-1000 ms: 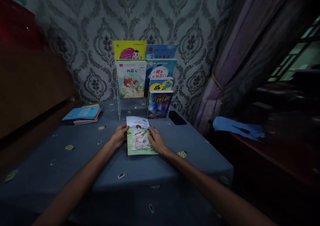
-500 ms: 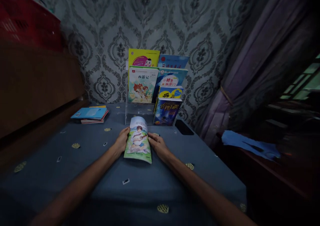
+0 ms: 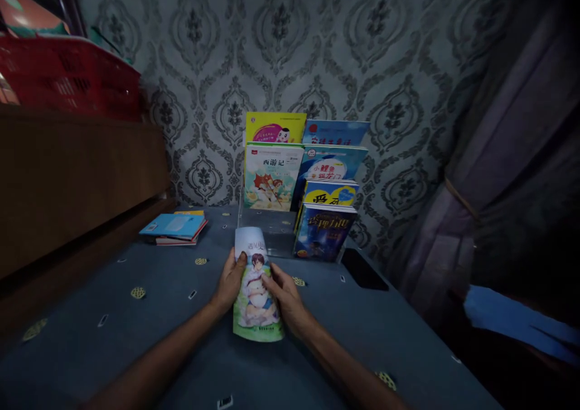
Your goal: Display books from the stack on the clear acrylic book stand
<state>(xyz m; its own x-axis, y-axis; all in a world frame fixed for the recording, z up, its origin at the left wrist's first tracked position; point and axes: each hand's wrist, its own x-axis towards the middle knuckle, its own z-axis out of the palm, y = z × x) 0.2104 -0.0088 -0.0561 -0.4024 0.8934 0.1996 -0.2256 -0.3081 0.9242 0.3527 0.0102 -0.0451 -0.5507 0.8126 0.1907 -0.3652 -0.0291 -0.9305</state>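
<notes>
Between my hands is a thin paperback book (image 3: pixel 257 301), its cover showing a seated figure on green grass, the pages bowed lengthwise. My left hand (image 3: pixel 230 280) grips its left edge, thumb on the cover. On the right edge, my right hand (image 3: pixel 287 292) is closed with its thumb over the cover. Just behind the book stands a clear acrylic book rack (image 3: pixel 272 241). It holds a white book (image 3: pixel 273 177), a yellow book (image 3: pixel 276 126) and, in the right column, several more, with a dark blue book (image 3: pixel 324 232) in front.
A small stack of books (image 3: pixel 174 226) lies at the left on the blue tablecloth (image 3: pixel 172 349). Right of the rack is a flat black object (image 3: pixel 364 269). A red basket (image 3: pixel 72 75) sits on a wooden cabinet (image 3: pixel 81 180); a curtain (image 3: pixel 457 217) hangs at the right.
The view has shifted, so the rack and stack appear lower and the rack farther right. Both thumbs now lie farther over the book's cover, and the book appears slightly lower.
</notes>
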